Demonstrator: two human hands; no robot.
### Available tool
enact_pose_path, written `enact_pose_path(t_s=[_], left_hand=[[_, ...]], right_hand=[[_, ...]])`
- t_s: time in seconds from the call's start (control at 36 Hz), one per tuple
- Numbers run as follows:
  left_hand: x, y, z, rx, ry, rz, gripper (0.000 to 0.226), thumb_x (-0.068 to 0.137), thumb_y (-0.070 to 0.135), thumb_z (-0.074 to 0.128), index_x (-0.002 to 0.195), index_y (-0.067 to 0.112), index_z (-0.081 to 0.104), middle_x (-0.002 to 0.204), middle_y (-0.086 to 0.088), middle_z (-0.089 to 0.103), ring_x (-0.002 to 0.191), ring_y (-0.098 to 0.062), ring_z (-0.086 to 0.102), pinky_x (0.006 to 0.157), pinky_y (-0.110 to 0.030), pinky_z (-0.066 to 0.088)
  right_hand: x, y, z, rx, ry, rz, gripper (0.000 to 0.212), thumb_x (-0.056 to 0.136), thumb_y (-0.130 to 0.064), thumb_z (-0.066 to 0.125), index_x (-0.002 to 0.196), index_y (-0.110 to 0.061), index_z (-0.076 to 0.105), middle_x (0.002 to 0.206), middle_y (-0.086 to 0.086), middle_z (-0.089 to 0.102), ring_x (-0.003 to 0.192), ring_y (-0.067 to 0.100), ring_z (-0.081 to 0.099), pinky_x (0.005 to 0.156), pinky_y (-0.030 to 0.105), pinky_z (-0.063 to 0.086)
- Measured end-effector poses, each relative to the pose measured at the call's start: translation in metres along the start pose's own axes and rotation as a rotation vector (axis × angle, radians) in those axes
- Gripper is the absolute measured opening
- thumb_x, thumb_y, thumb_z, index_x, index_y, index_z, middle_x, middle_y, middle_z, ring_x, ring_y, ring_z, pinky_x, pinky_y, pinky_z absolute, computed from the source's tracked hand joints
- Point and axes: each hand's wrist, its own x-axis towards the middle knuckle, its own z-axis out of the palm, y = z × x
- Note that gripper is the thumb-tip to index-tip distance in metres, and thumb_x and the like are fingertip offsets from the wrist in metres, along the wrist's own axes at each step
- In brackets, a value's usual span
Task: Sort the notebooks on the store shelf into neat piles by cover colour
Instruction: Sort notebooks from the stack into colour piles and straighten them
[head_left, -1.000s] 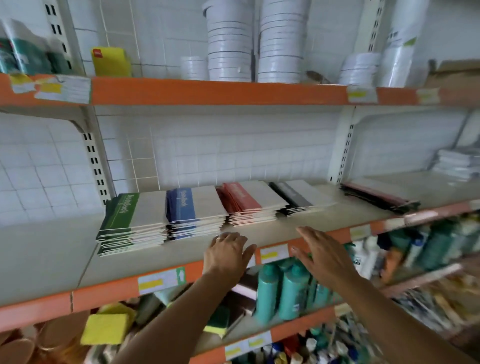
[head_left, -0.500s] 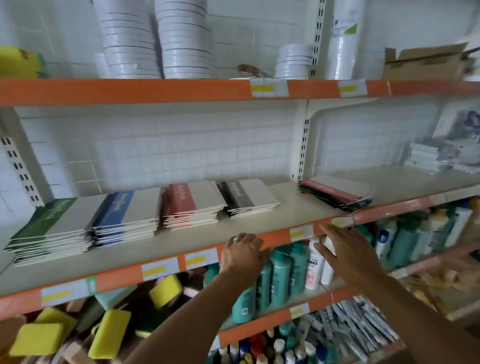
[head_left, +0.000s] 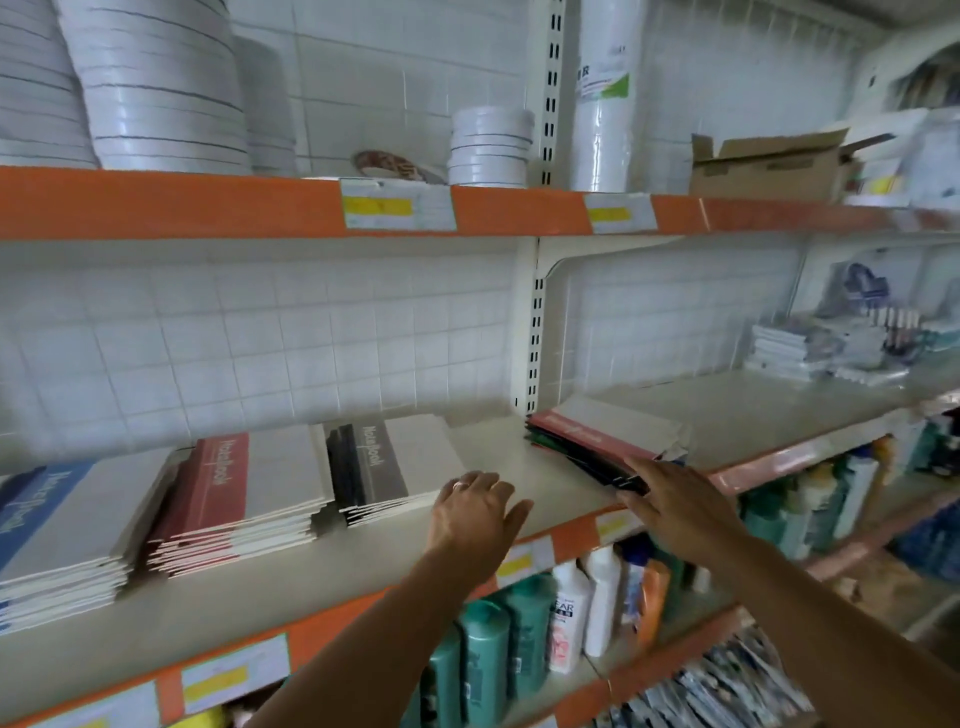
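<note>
While the right hand (head_left: 675, 506) lies with straight fingers on the near corner of the mixed pile (head_left: 597, 441), its grip is spread flat, pinching nothing; the left hand (head_left: 475, 514), also spread, hovers over the bare shelf (head_left: 519, 457) just left of that pile. To do this step well, I judge it best to square the pile first, then lift one cover at a time. Further left of the pile lie the sorted grey stack (head_left: 387, 462), red stack (head_left: 249, 499) and blue stack (head_left: 57, 525). How many colours sit under the pile's red top is hard to tell; the blue stack is cut off.
</note>
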Motion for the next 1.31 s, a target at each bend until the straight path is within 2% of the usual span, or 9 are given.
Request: enact_pose_path(t_s=[0.36,0.44,0.61,0.72,0.78,0.92,1.0,1.08,1.31], left_hand=[[0.088,0.040,0.031,0.018,-0.036,-0.037,0.047,0.101,0.050,0.027,0.136,0.028,0.048,0.149,0.006,0.039,0.139,-0.015,0.029,0.111,-0.030,0.020],[0.100,0.056,0.041,0.016,-0.024,-0.088,0.045,0.101,0.049,0.028,0.135,0.028,0.048,0.147,0.006,0.040,0.138,-0.014,0.030,0.111,-0.030,0.021],[0.115,0.091,0.062,0.026,0.023,-0.230,0.043,0.100,0.049,0.029,0.131,0.030,0.053,0.142,0.009,0.046,0.134,-0.012,0.034,0.107,-0.027,0.024],[0.115,0.113,0.072,0.033,0.037,-0.317,0.041,0.101,0.047,0.030,0.131,0.031,0.052,0.142,0.009,0.045,0.134,-0.012,0.035,0.108,-0.028,0.024],[0.114,0.121,0.075,0.042,0.057,-0.366,0.041,0.101,0.048,0.029,0.131,0.031,0.051,0.141,0.010,0.046,0.133,-0.011,0.035,0.107,-0.027,0.024],[0.106,0.140,0.081,0.049,0.104,-0.451,0.041,0.100,0.048,0.032,0.131,0.030,0.053,0.141,0.009,0.047,0.133,-0.011,0.036,0.107,-0.026,0.026],[0.098,0.148,0.083,0.060,0.118,-0.487,0.040,0.100,0.046,0.034,0.131,0.030,0.053,0.142,0.009,0.046,0.133,-0.011,0.036,0.106,-0.026,0.027],[0.092,0.153,0.084,0.085,0.119,-0.507,0.040,0.100,0.046,0.033,0.131,0.030,0.052,0.142,0.010,0.045,0.133,-0.010,0.035,0.105,-0.025,0.026],[0.090,0.155,0.086,0.110,0.229,-0.495,0.039,0.100,0.043,0.038,0.130,0.027,0.055,0.137,0.008,0.051,0.128,-0.012,0.041,0.101,-0.026,0.030]], right_hand=[[0.087,0.062,0.019,0.062,-0.157,-0.061,0.070,0.096,-0.057,0.036,0.152,-0.022,0.015,0.156,-0.001,0.025,0.139,0.019,0.028,0.113,0.033,0.023],[0.104,0.077,0.025,0.110,-0.187,-0.112,0.078,0.091,-0.062,0.040,0.153,-0.023,0.013,0.155,0.001,0.025,0.139,0.020,0.028,0.114,0.036,0.025],[0.133,0.107,0.039,0.071,-0.312,-0.279,0.088,0.087,-0.070,0.039,0.153,-0.027,0.001,0.161,-0.001,0.003,0.147,0.019,0.007,0.119,0.040,0.012],[0.140,0.119,0.046,0.118,-0.383,-0.350,0.089,0.086,-0.072,0.040,0.153,-0.031,-0.003,0.161,-0.003,-0.002,0.148,0.018,0.002,0.119,0.038,0.008],[0.142,0.123,0.049,0.113,-0.383,-0.395,0.089,0.086,-0.072,0.040,0.153,-0.032,-0.003,0.161,-0.003,0.000,0.147,0.019,0.005,0.118,0.038,0.010],[0.149,0.129,0.054,0.066,-0.325,-0.498,0.089,0.083,-0.075,0.040,0.152,-0.032,0.004,0.158,-0.002,0.016,0.140,0.020,0.024,0.107,0.040,0.032],[0.150,0.128,0.053,0.076,-0.277,-0.522,0.085,0.080,-0.074,0.046,0.149,-0.033,0.017,0.146,-0.003,0.039,0.127,0.020,0.040,0.092,0.036,0.042],[0.146,0.125,0.052,0.110,-0.202,-0.542,0.077,0.080,-0.070,0.052,0.142,-0.032,0.027,0.132,-0.002,0.052,0.114,0.020,0.049,0.079,0.032,0.040],[0.127,0.125,0.049,0.086,-0.007,-0.601,0.056,0.091,-0.063,0.041,0.128,-0.021,0.046,0.117,0.001,0.058,0.107,0.019,0.052,0.086,0.032,0.039]])
